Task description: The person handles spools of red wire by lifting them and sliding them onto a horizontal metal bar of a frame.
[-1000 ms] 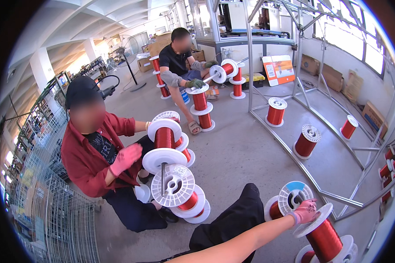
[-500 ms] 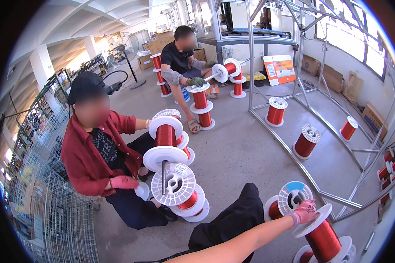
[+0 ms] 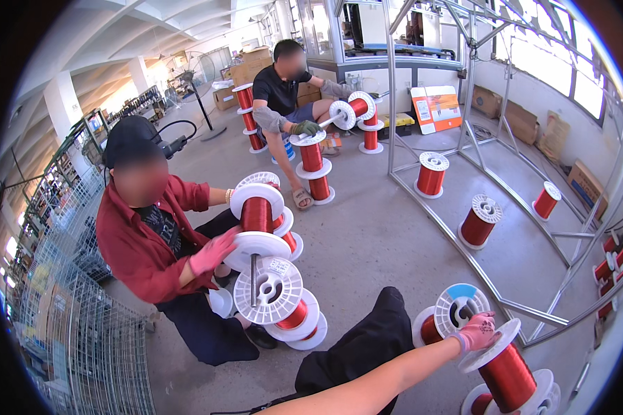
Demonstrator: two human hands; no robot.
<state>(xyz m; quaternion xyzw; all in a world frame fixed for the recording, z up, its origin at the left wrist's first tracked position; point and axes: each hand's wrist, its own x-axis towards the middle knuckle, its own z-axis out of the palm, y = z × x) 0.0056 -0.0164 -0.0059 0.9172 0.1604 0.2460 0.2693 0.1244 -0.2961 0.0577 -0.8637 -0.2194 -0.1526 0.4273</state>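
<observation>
My left hand (image 3: pixel 477 332), in a pink glove, reaches across to the lower right, its fingers closed around a metal rod (image 3: pixel 468 312). This rod runs between the white flange of a tilted spool of red wire (image 3: pixel 509 375) and the top of an upright spool (image 3: pixel 462 304) with a blue patch on its flange. The hand sits against the tilted spool's flange, and part of the rod is hidden beneath it. Below the tilted spool are more white flanges (image 3: pixel 545 393), partly cut off by the picture's edge. My right hand is out of view.
On my left a co-worker in a red shirt (image 3: pixel 142 242) sits by stacked spools (image 3: pixel 268 290). Farther back another person (image 3: pixel 284 93) handles a spool on a rod. Several red spools (image 3: pixel 481 221) stand inside a metal frame (image 3: pixel 457 242). Wire mesh cages (image 3: pixel 83 318) line the left.
The red-shirted co-worker's pink-gloved hand has risen from the lap to the flange of their spool. The view has shifted slightly. My left hand stays in place.
</observation>
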